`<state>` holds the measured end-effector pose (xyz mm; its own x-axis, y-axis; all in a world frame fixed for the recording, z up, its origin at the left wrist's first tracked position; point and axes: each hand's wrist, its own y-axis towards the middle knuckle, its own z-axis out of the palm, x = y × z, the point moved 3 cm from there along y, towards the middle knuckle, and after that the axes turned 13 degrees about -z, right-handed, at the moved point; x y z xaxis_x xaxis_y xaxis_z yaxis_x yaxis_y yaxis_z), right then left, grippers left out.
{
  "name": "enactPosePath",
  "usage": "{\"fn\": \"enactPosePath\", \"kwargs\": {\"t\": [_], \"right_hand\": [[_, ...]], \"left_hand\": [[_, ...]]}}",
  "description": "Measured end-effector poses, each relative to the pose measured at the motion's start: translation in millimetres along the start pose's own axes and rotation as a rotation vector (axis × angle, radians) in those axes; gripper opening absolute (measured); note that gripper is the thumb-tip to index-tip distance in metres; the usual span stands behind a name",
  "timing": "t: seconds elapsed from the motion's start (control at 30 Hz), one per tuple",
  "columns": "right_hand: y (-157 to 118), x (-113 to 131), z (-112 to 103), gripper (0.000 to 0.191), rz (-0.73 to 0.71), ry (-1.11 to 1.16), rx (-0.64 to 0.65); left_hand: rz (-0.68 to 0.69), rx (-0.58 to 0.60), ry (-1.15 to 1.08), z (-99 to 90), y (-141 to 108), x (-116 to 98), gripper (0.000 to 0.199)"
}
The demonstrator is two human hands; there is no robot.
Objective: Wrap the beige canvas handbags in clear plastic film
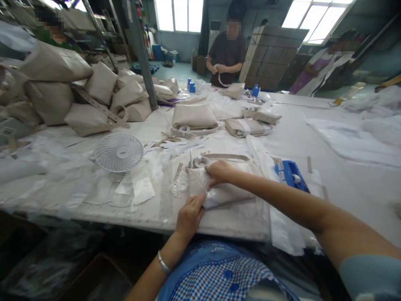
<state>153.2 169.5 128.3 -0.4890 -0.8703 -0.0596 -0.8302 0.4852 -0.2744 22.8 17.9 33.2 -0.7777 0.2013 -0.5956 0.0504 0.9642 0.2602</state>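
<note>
A pale beige handbag [233, 190] in clear, shiny wrapping lies flat on the table in front of me. My left hand [189, 215] grips its near left edge, fingers pressed together. Across its top left part, my right hand [219, 172] is closed with the fingertips pinching the surface; whether they hold only wrapping or the bag too is hidden. A rolled strap [200, 161] sits at the bag's far left corner, and a flat strap [228, 156] runs along its far edge. Crumpled clear plastic [179, 183] lies just left of the bag.
A white round fan [119, 152] lies to the left, a blue tape dispenser [291, 175] to the right. More bags [194, 117] rest farther back, with a large heap [59, 92] at left beside a metal post [145, 54]. A person [227, 52] stands across the table.
</note>
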Motion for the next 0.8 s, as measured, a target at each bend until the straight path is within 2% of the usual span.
{"fn": "enactPosePath", "kwargs": {"t": [0.1,0.17,0.23,0.3,0.37,0.4,0.47,0.53,0.6,0.7,0.8], "right_hand": [[-19.1,-11.1,7.7,0.05,0.207,0.042,-0.132],[-46.6,-13.9,19.0,0.038,0.364,0.062,-0.241],[-82.5,-15.6,35.1,0.037,0.506,0.101,-0.387],[-120.0,-19.4,54.5,0.035,0.63,0.157,-0.597],[-149.7,-26.7,75.3,0.039,0.714,0.187,-0.766],[-160.0,-32.1,86.0,0.046,0.762,0.223,-0.803],[-171.4,-45.0,105.5,0.057,0.862,0.366,-0.798],[-175.3,-56.6,119.0,0.064,0.954,0.545,-0.755],[-178.1,-63.7,125.1,0.071,1.029,0.722,-0.769],[-185.8,-63.2,124.8,0.077,1.048,1.024,-0.966],[-190.8,-49.6,119.2,0.067,0.84,1.346,-1.186]], "left_hand": [[0.018,-0.012,-0.01,-2.3,-0.3,-2.0,0.057],[0.051,-0.009,-0.042,-5.7,-2.5,-4.2,0.051],[0.072,-0.006,-0.14,-10.6,-4.8,-5.1,0.041],[-0.006,-0.056,-0.261,-15.1,-4.0,-1.0,0.032],[-0.228,-0.121,-0.382,-14.3,1.6,9.4,0.032],[-0.351,-0.134,-0.434,-10.9,5.9,15.0,0.037],[-0.523,-0.103,-0.525,-0.5,17.4,22.2,0.05],[-0.573,-0.064,-0.575,7.6,30.3,22.5,0.063],[-0.559,-0.059,-0.607,7.0,40.7,18.6,0.071],[-0.469,-0.086,-0.759,-11.6,47.0,12.4,0.072],[-0.352,-0.128,-0.873,-39.4,44.8,16.3,0.074]]}}
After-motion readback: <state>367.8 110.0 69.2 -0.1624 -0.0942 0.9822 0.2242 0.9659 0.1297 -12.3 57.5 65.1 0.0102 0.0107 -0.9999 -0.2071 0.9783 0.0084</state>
